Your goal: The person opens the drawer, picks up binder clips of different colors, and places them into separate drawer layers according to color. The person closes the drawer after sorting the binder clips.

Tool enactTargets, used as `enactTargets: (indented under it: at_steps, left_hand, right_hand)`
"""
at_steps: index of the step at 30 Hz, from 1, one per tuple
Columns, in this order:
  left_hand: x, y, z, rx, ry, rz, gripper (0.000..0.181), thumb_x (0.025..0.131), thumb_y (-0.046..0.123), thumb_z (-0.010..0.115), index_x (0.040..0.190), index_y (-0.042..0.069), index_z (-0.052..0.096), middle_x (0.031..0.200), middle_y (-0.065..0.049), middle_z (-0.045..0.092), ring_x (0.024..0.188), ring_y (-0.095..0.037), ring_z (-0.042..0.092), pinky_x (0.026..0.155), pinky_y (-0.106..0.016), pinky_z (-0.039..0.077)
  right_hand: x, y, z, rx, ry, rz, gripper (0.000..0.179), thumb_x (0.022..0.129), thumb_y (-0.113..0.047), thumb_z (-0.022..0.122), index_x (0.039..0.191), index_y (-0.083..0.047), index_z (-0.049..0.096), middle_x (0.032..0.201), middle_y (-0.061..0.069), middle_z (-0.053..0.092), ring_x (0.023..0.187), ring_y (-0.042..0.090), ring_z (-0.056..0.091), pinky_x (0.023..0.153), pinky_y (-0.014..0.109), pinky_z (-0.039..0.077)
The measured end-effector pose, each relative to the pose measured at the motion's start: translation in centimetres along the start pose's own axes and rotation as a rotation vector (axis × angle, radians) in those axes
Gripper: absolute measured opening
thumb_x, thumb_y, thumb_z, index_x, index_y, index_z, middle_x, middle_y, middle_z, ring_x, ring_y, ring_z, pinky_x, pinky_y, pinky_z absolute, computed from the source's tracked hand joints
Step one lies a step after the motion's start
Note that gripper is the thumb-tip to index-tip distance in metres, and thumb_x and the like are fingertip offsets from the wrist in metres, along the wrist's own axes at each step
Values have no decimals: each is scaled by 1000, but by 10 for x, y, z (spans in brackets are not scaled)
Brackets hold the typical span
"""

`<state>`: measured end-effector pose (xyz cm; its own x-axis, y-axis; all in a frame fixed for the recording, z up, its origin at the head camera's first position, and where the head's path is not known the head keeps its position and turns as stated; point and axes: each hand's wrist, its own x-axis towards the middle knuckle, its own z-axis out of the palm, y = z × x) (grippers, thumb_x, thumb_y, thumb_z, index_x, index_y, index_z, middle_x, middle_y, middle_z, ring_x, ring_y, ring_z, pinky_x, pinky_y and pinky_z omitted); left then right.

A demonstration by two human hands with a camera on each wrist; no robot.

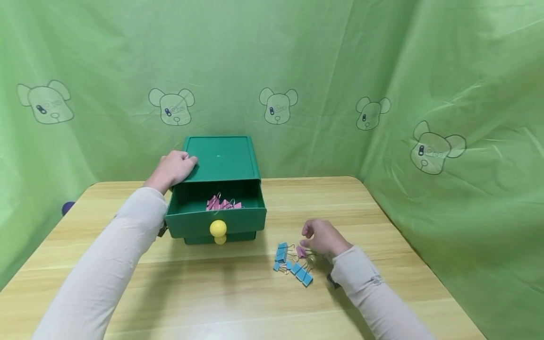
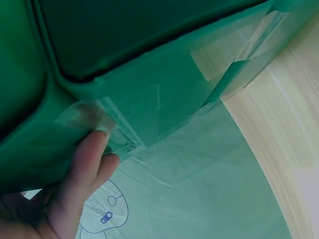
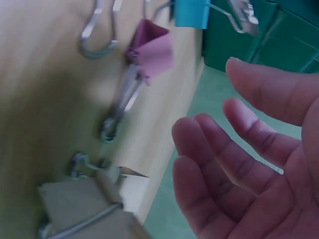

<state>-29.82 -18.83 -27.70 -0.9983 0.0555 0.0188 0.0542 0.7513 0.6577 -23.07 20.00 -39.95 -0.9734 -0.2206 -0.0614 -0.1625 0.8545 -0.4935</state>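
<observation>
A green drawer box (image 1: 221,158) stands on the table with its upper drawer (image 1: 187,222) pulled out. Several pink binder clips (image 1: 224,204) lie inside. My left hand (image 1: 175,166) grips the box's upper left edge; in the left wrist view its fingers (image 2: 82,164) touch the green side. On the tabletop, my right hand (image 1: 323,237) hovers with loosely bent fingers beside a pink binder clip (image 3: 155,55), apart from it and holding nothing. Blue binder clips (image 1: 302,275) lie just left of that hand. A greyish clip (image 3: 79,204) shows low in the right wrist view.
The wooden table (image 1: 238,293) reaches a green curtain (image 1: 323,56) at the back and right. A yellow knob (image 1: 218,228) juts from the drawer front. A purple round object (image 1: 68,208) shows beyond the table's left edge.
</observation>
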Motion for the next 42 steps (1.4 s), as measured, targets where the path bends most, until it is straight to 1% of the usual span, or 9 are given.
enactTargets:
  at_steps: [4,10,13,17,23,27,31,34,42]
  left_hand:
    - [-1,0,0,-3,1,-2,39,102,37,38,75,9,43,75,-11,41,75,-27,49,59,-34,45]
    - [-1,1,0,0,-4,2,39,102,37,38,75,9,43,77,-11,42,78,-28,48,61,-35,45]
    - [-2,1,0,1,-6,0,39,102,37,37,76,8,44,77,-11,42,78,-28,49,61,-35,45]
    - [-2,1,0,3,-5,3,39,102,37,37,76,8,43,77,-11,42,77,-28,48,62,-35,45]
    - [-2,1,0,-3,-7,-4,39,102,37,37,77,8,43,77,-11,41,78,-28,49,62,-35,45]
    - [-3,2,0,-9,-12,-9,39,102,38,37,77,8,44,77,-10,42,78,-27,49,64,-36,44]
    - [-4,2,1,-11,-14,-9,40,102,38,37,77,9,44,76,-10,42,79,-28,49,65,-36,43]
    - [-3,2,1,-8,-11,-4,39,102,38,37,76,9,43,76,-10,41,78,-27,49,64,-35,43]
    - [-2,1,0,-5,-7,-3,39,102,37,37,76,8,43,77,-11,41,78,-27,48,63,-35,43]
  right_hand:
    - [0,2,5,3,-22,11,18,77,-7,79,86,-6,63,82,3,61,78,20,57,76,39,50]
    - [0,6,10,-18,-52,-10,22,75,-12,83,87,-6,65,83,2,63,81,20,59,81,43,51]
    - [0,7,13,-17,-75,-15,22,71,-6,83,84,-9,66,84,1,64,81,20,59,83,43,50]
    - [0,9,17,-35,-84,-26,29,64,3,83,83,-10,66,86,1,65,82,21,59,84,44,50]
    - [1,10,19,-45,-84,-30,34,60,0,86,87,-10,68,84,-1,65,81,21,59,82,44,51]
    - [1,10,21,-46,-82,-27,31,62,0,85,86,-11,69,83,-1,65,81,21,60,82,43,51]
    - [0,10,21,-53,-79,-23,27,67,-3,84,87,-9,67,83,1,64,79,20,59,79,40,52]
    - [0,11,19,-49,-67,-18,27,69,-5,83,89,-8,66,82,1,62,77,19,58,77,39,52]
    - [1,9,16,-10,-39,4,28,71,-6,82,92,-7,64,84,2,62,77,19,58,76,39,52]
